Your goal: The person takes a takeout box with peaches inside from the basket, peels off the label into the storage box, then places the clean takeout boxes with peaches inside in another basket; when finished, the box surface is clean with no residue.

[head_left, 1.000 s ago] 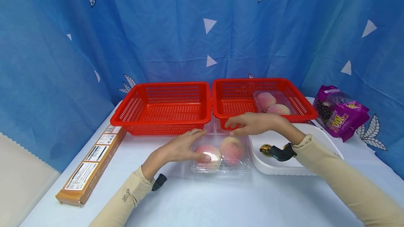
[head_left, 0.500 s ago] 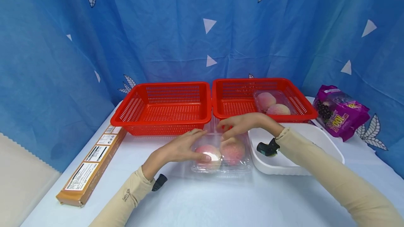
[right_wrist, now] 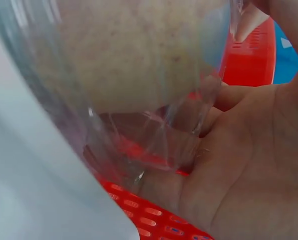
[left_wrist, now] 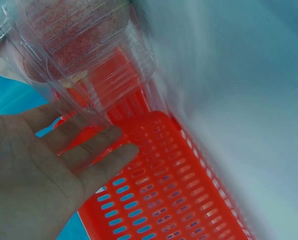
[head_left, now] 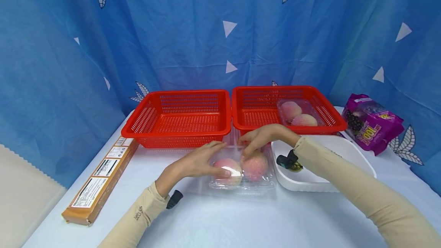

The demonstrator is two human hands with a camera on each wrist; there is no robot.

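Two pink-and-cream peaches [head_left: 255, 166] sit side by side in a clear plastic fruit box [head_left: 241, 184] on the table. A clear plastic flap [head_left: 231, 136] rises behind it, against the baskets. At the box's left side is my left hand [head_left: 198, 162], its thumb over the left peach and its fingers stretched out toward the back corner. In the left wrist view those fingers [left_wrist: 106, 162] look nearly straight beside the plastic. My right hand [head_left: 263, 137] grips the box's back right part, thumb near the right peach. The right wrist view shows fingers [right_wrist: 161, 187] curled around the clear plastic.
Two red baskets [head_left: 186, 141] stand at the back; the right one holds another box of peaches [head_left: 291, 110]. A white tub [head_left: 310, 186] with stickers inside stands under my right forearm. A purple grape bag [head_left: 372, 123] lies far right, a long brown carton [head_left: 100, 183] left.
My right hand has moved left and its thumb has come down toward the right peach. The left hand and the box stay in place.
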